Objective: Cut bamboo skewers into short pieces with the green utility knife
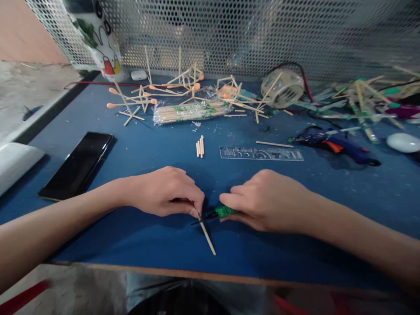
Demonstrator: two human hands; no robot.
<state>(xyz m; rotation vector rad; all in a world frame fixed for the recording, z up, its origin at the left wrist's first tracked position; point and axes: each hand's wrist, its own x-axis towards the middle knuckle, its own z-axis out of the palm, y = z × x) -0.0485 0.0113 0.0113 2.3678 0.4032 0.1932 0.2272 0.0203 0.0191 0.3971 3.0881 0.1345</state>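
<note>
My left hand (pixel 173 192) pinches the upper end of a thin wooden stick (pixel 208 240), which slants down toward the table's front edge. In my right hand (pixel 265 201) is a green-handled cutter (pixel 225 212), its fingers wrapped around the grip. The cutter's narrow dark blade lies across the stick, just below my left fingertips. How deep the blade sits in the wood cannot be made out. Beyond my hands lie several short cut stick pieces (pixel 200 147), side by side. A clear plastic ruler (pixel 261 153) and one longer loose stick (pixel 274 144) are to their right.
A phone (pixel 77 165) lies left on the blue table (pixel 138 245). Toward the back are a plastic-wrapped stick bundle (pixel 190 112), stick structures with orange tips (pixel 131 114) and a tape roll (pixel 282 88). At right sits a blue glue gun (pixel 341 145). A perforated metal panel (pixel 229 35) rises behind.
</note>
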